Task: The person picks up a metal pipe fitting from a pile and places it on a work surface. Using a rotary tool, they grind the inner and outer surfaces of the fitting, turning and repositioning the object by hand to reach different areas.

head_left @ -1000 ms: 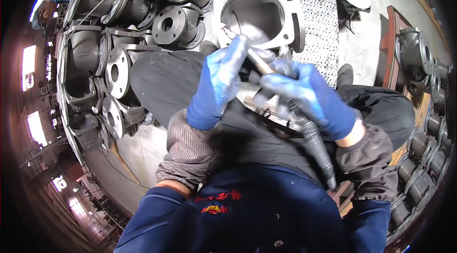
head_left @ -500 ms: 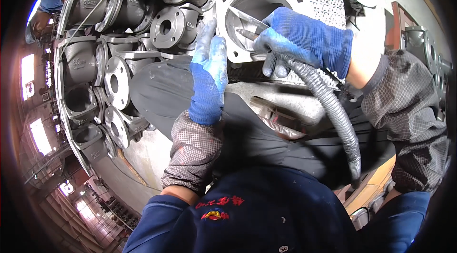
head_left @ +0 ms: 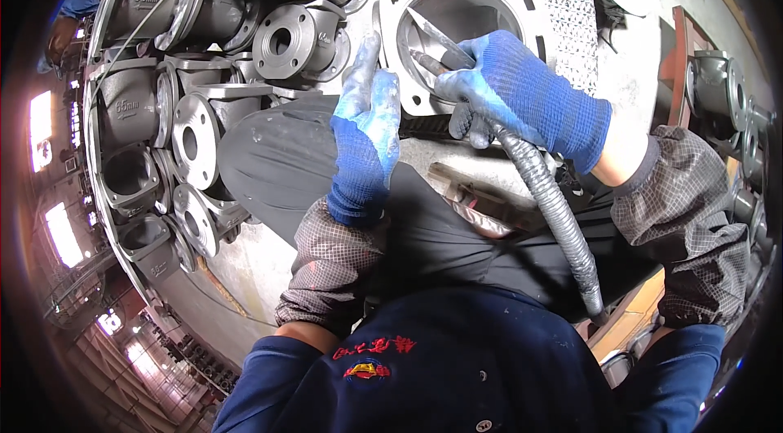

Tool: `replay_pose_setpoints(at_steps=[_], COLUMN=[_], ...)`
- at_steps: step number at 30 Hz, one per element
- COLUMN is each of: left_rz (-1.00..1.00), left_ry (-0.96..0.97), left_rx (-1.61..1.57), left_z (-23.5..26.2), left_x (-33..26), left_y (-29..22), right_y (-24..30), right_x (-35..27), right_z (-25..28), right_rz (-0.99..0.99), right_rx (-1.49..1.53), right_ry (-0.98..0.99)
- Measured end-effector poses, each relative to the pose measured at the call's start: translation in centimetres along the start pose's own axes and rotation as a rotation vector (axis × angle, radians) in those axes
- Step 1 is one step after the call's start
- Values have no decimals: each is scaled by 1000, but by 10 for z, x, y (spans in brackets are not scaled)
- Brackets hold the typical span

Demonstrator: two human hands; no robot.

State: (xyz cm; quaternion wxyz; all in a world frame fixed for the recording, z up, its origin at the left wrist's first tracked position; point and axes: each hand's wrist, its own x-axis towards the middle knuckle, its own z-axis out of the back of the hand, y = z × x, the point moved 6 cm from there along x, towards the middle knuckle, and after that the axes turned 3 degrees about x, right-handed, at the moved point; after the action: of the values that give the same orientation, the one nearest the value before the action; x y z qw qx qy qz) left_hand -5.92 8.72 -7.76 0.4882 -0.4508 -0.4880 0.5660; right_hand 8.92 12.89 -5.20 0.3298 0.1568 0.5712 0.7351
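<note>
A grey cast-metal body (head_left: 393,25) with a square flange and a wide round bore lies in front of me, its opening facing up. My right hand (head_left: 530,94), in a blue knitted glove, is closed round a hose-fed hand tool (head_left: 428,63) with a narrow tip. A thin flat metal strip (head_left: 436,35) also sticks out from this grip; both reach over the bore. From under the hand a silver wrapped hose (head_left: 555,217) runs down across my lap. My left hand (head_left: 364,135), gloved alike, has its fingers stretched out along the flange's left edge.
Several flanged grey castings (head_left: 281,41) are piled at the left inside a rimmed holder. Beneath the cast body is a textured metal surface (head_left: 563,1). More castings (head_left: 718,90) stand at the far right beside a reddish-brown frame (head_left: 679,66).
The cast body has shifted slightly to the right, and both hands have moved a little the same way. My right hand keeps its grip on the tool; the hose has swung slightly left at its lower end.
</note>
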Motion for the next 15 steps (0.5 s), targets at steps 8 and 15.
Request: replay_pose_setpoints(at_steps=[8, 15], left_rz=[27, -53], left_ry=[14, 47], left_rx=[-71, 1], left_z=[-3, -5], left_x=[0, -2], left_y=[2, -23], right_y=[-3, 6], right_x=[-7, -27], right_z=[0, 11], right_rz=[-326, -513], right_rx=[252, 601], right_ry=[-79, -122])
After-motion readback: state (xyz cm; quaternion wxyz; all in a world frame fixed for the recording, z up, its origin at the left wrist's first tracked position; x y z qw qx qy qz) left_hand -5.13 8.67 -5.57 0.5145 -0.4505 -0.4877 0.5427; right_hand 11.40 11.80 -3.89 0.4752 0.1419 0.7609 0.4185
